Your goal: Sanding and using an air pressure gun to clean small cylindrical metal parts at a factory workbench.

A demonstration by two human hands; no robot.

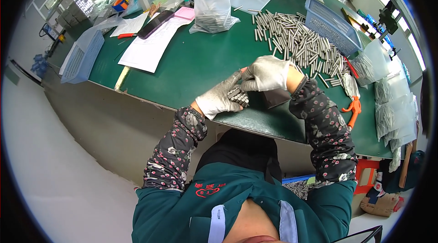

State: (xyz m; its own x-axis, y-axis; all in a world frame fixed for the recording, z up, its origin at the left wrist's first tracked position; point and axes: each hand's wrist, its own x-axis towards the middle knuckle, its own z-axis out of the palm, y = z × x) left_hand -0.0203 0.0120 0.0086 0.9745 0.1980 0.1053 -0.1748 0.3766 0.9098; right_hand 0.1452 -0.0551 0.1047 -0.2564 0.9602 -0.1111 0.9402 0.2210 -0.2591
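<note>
My left hand (219,96), in a pale work glove, is closed round a bundle of short metal pins (238,96); their round ends face up toward me. Close against it is my right hand (266,75), gloved the same way, with its fingers bent together at the far side of the bundle. What those fingers grip is hidden. A dark block (276,98) rests on the green table (200,67) below my right wrist. Beyond my right hand spreads a large loose heap of metal pins (301,39).
A blue basket (333,26) stands behind the heap. Bags of pins (394,101) and an orange air gun (353,109) lie at right. Another bag of pins (212,3) stands far off, near papers (153,46) and a dark pouch (155,24). A second basket (84,58) is at left.
</note>
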